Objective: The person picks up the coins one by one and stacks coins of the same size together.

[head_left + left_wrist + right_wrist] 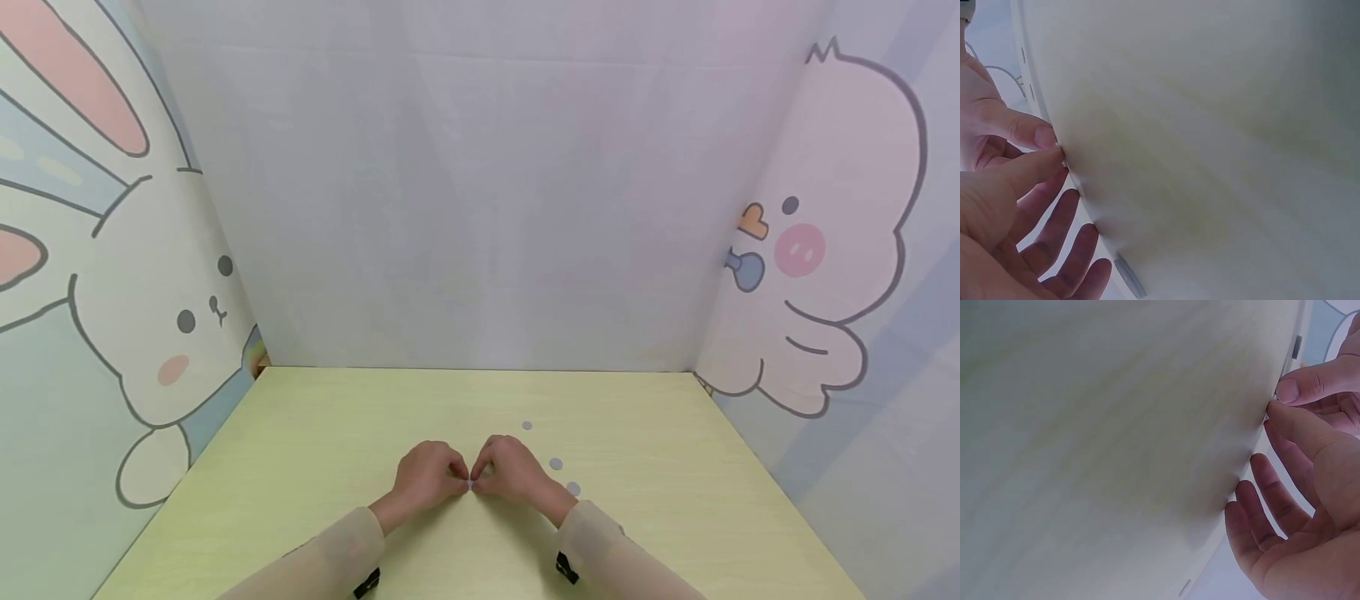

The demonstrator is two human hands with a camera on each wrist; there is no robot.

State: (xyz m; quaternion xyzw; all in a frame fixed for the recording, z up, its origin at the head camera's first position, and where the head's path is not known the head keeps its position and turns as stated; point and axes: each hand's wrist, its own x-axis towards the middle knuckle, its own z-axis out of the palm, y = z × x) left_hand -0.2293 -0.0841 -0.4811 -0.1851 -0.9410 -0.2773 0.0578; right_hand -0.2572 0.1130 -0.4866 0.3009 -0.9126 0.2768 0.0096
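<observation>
Currently; pinching a small grey piece (470,484) with narrowed fingers of left hand (429,475) and right hand (512,471); beside three grey discs (556,464) strung toward far edge of table (337,417)

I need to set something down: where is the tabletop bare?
Bare pale yellow tabletop lies left of the left hand, right of three round grey discs, and along the grey fabric backdrop. The middle is crowded: the hands nearly meet, with discs beside and beyond the right hand.
</observation>
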